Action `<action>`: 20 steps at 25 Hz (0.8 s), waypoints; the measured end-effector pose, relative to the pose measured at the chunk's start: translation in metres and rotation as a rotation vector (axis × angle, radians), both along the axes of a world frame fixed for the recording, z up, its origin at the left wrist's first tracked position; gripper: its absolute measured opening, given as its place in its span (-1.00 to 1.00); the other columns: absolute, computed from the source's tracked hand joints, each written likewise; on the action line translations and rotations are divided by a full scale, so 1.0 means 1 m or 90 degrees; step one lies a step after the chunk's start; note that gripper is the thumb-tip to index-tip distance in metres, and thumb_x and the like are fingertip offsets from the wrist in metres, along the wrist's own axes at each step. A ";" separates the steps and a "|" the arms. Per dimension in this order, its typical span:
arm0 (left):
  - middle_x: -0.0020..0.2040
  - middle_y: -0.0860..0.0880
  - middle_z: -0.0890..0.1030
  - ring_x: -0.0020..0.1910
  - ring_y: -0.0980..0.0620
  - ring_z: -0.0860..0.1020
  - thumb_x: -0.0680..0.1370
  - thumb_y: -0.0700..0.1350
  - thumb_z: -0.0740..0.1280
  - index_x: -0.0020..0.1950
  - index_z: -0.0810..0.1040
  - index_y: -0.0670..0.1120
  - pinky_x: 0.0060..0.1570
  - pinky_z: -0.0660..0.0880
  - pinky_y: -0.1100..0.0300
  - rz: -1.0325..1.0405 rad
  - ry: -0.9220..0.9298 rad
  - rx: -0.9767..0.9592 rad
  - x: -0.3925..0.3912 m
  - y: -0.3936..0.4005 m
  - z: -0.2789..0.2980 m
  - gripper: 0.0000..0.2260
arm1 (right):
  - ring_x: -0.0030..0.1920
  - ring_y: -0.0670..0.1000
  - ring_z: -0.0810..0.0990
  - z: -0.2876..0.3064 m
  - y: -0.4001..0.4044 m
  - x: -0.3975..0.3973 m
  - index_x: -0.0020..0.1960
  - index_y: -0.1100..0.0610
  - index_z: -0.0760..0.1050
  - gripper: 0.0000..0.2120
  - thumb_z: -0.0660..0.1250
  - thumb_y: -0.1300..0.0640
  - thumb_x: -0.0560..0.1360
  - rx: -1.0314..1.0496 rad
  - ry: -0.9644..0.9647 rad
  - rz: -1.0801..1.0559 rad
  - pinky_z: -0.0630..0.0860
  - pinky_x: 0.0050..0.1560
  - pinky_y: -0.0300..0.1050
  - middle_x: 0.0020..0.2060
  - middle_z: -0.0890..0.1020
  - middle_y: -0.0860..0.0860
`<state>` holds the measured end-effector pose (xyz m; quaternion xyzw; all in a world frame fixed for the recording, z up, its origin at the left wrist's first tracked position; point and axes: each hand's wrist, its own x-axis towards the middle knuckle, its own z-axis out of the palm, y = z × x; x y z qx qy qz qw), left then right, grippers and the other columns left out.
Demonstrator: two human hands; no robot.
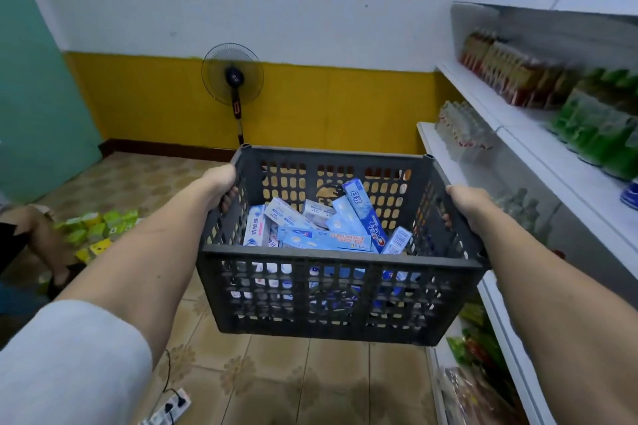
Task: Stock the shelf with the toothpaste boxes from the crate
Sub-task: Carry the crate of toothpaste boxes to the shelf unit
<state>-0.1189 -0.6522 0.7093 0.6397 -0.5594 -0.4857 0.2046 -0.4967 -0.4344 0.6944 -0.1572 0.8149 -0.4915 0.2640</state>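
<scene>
I hold a dark grey slotted plastic crate (340,290) in the air in front of me, above the tiled floor. My left hand (221,185) grips its left rim and my right hand (466,203) grips its right rim. Several blue and white toothpaste boxes (324,229) lie jumbled inside, some flat, some leaning. The white shelf unit (511,134) runs along the right, its near edge just right of the crate.
The shelves hold red-labelled bottles (511,72), green bottles (600,128) and clear bottles (462,129). A standing fan (233,79) is at the back wall. Yellow-green boxes (96,228) lie on the floor at left beside a seated person's leg (41,238). A power strip (169,407) lies near my feet.
</scene>
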 end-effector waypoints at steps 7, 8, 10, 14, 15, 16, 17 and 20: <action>-0.43 -0.03 0.28 -0.51 0.02 0.17 0.63 0.06 -0.04 -0.29 0.31 -0.11 -0.45 0.12 0.25 -0.032 0.004 0.017 -0.060 -0.175 -0.013 -0.61 | -0.37 0.23 0.62 -0.014 -0.151 -0.049 0.01 0.32 0.54 -0.60 0.24 0.00 0.38 0.040 -0.001 -0.038 0.61 -0.27 0.18 -0.29 0.65 0.29; -0.43 -0.03 0.28 -0.51 0.02 0.17 0.62 0.05 -0.04 -0.30 0.31 -0.10 -0.45 0.12 0.25 -0.038 0.000 0.013 -0.069 -0.198 -0.009 -0.62 | -0.37 0.23 0.62 -0.013 -0.169 -0.057 0.02 0.33 0.53 -0.59 0.25 0.01 0.38 0.039 -0.004 -0.048 0.61 -0.31 0.14 -0.27 0.65 0.30; -0.43 -0.03 0.27 -0.51 0.02 0.17 0.62 0.05 -0.04 -0.32 0.30 -0.09 -0.44 0.11 0.24 -0.037 0.001 0.013 -0.091 -0.241 -0.001 -0.62 | -0.35 0.24 0.63 -0.011 -0.208 -0.073 0.04 0.33 0.54 -0.57 0.25 0.00 0.38 0.037 0.004 -0.060 0.62 -0.31 0.14 -0.24 0.65 0.30; -0.44 -0.03 0.27 -0.51 0.02 0.17 0.62 0.04 -0.05 -0.34 0.30 -0.08 -0.44 0.12 0.24 -0.045 -0.005 0.019 -0.138 -0.319 -0.002 -0.60 | -0.30 0.23 0.66 -0.008 -0.287 -0.115 -0.01 0.29 0.55 -0.62 0.26 -0.01 0.39 0.052 0.009 -0.060 0.64 -0.24 0.14 -0.23 0.66 0.26; -0.44 -0.02 0.27 -0.51 0.02 0.17 0.63 0.04 -0.05 -0.34 0.30 -0.08 -0.44 0.11 0.24 -0.044 -0.005 0.030 -0.150 -0.339 -0.007 -0.59 | -0.27 0.25 0.67 -0.008 -0.308 -0.127 0.00 0.28 0.55 -0.61 0.26 -0.02 0.38 0.056 0.008 -0.056 0.65 -0.20 0.19 -0.22 0.67 0.26; -0.45 -0.02 0.27 -0.51 0.03 0.17 0.63 0.04 -0.06 -0.34 0.30 -0.08 -0.43 0.11 0.24 -0.050 -0.006 0.039 -0.163 -0.357 -0.010 -0.59 | -0.24 0.26 0.68 -0.008 -0.327 -0.137 0.01 0.27 0.55 -0.60 0.26 -0.03 0.38 0.056 0.011 -0.055 0.65 -0.15 0.23 -0.20 0.67 0.26; -0.46 -0.01 0.26 -0.50 0.03 0.17 0.63 0.04 -0.06 -0.35 0.30 -0.08 -0.43 0.10 0.23 -0.056 -0.007 0.044 -0.178 -0.376 -0.013 -0.59 | -0.22 0.26 0.67 -0.011 -0.346 -0.151 0.02 0.27 0.53 -0.62 0.25 -0.03 0.41 0.057 0.012 -0.050 0.64 -0.11 0.22 -0.18 0.66 0.26; -0.44 -0.02 0.26 -0.49 0.03 0.16 0.64 0.02 -0.06 -0.34 0.30 -0.08 -0.42 0.10 0.23 -0.044 -0.001 0.050 -0.226 -0.431 -0.016 -0.60 | -0.19 0.25 0.66 -0.014 -0.401 -0.197 0.08 0.27 0.47 -0.64 0.22 -0.02 0.49 0.072 0.014 -0.054 0.63 -0.07 0.14 -0.17 0.63 0.24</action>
